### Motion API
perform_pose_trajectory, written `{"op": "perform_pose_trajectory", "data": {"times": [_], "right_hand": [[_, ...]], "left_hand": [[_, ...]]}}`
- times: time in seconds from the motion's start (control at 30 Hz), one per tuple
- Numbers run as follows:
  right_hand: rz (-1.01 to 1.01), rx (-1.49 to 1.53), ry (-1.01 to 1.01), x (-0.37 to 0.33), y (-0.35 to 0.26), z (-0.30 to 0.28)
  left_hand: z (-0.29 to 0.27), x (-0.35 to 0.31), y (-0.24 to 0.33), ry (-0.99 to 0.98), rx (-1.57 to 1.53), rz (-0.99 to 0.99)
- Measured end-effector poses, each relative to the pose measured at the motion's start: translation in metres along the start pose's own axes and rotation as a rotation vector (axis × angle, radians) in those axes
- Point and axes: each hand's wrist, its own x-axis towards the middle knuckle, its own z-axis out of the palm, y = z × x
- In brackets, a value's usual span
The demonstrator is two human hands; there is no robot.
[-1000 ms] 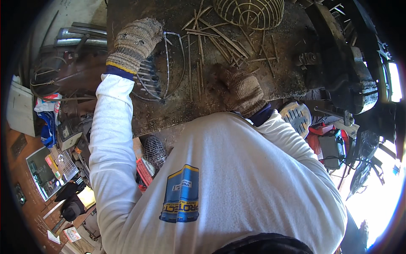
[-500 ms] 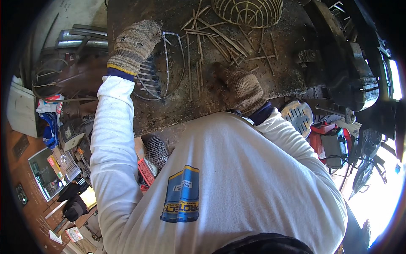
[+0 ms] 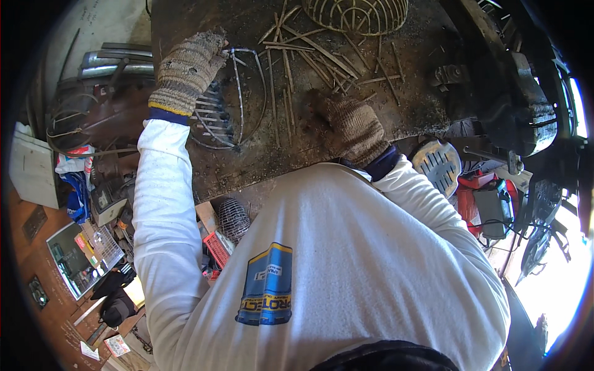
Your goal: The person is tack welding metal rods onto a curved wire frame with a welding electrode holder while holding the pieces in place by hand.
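Note:
My left hand (image 3: 193,68), in a striped knit work glove, has its fingers closed at the top corner of a bent metal wire frame (image 3: 240,93). The frame lies on a dark, dirty metal workbench (image 3: 247,170) and has curved sides, with a row of short bars (image 3: 213,114) at its left, partly behind my hand. My right hand (image 3: 354,128), in a soiled knit glove, is curled low over the bench near its front edge. Its fingertips are dark and blurred, so what they hold is hidden. Thin loose metal rods (image 3: 322,65) lie beyond it.
A domed wire basket (image 3: 356,15) sits at the far side. A heavy bench vise (image 3: 526,105) stands at the right. Below the bench are a slotted round metal piece (image 3: 438,167), a wire cage (image 3: 232,219) and a red crate (image 3: 216,248). Shelved clutter fills the left.
The view has shifted slightly, so the bench and both hands appear a little farther left. My left hand stays at the frame's corner, and the right hand remains curled.

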Motion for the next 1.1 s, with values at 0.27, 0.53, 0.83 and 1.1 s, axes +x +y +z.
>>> {"op": "perform_pose_trajectory", "data": {"times": [0.27,0.53,0.83,1.1], "right_hand": [[0.009,0.02,0.017,-0.002,-0.003,-0.002],[0.014,0.02,0.015,-0.001,-0.004,-0.005],[0.017,0.024,0.006,-0.001,-0.004,-0.008],[0.018,0.029,-0.002,-0.001,-0.003,-0.009]], "left_hand": [[-0.006,0.003,0.001,-0.081,0.107,-0.019],[-0.002,0.0,0.001,-0.038,0.15,0.018],[-0.005,0.006,0.005,-0.06,0.155,0.015],[-0.022,0.007,0.019,-0.129,0.096,-0.059]]}}
